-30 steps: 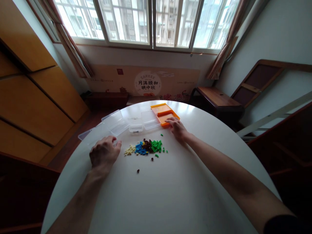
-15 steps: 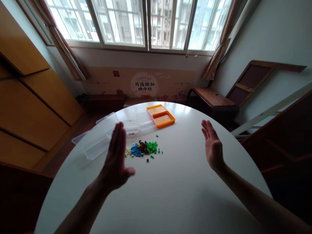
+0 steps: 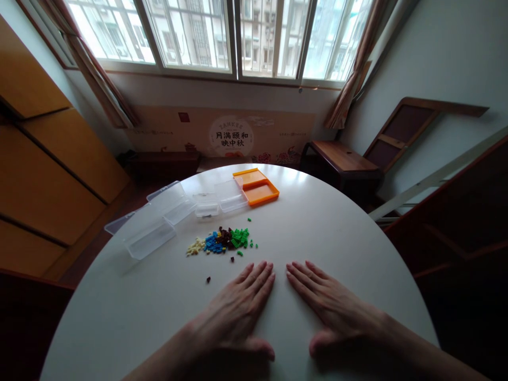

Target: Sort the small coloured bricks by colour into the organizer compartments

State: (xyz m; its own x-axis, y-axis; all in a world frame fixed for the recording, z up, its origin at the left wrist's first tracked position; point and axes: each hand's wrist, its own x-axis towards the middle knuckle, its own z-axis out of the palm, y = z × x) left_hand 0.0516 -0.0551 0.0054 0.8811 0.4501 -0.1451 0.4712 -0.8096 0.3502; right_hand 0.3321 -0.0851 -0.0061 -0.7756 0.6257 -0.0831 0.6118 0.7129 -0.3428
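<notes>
Palm down on the white round table (image 3: 337, 227), my left hand (image 3: 242, 307) lies with its fingers stretched out and holds nothing. Facing it, my right hand (image 3: 333, 307) also rests flat, fingers extended and thumb apart, with a small gap between the two. Beyond my left hand is a pile of small building bricks: cream bricks (image 3: 196, 246), blue bricks (image 3: 213, 243), dark brown bricks (image 3: 225, 236) and green bricks (image 3: 239, 238). A single dark brown brick (image 3: 208, 280) sits apart, to the left of my left fingers.
An open orange box (image 3: 264, 194) stands at the table's far edge. Several clear plastic boxes lie open to its left, among them a large clear box (image 3: 151, 241) and a small clear box (image 3: 207, 208). A wooden chair (image 3: 345, 156) is beyond the table.
Both hands have come down from upright above the table to lie flat on it, and moved closer together. The view has shifted slightly. The lone brown brick at left now shows.
</notes>
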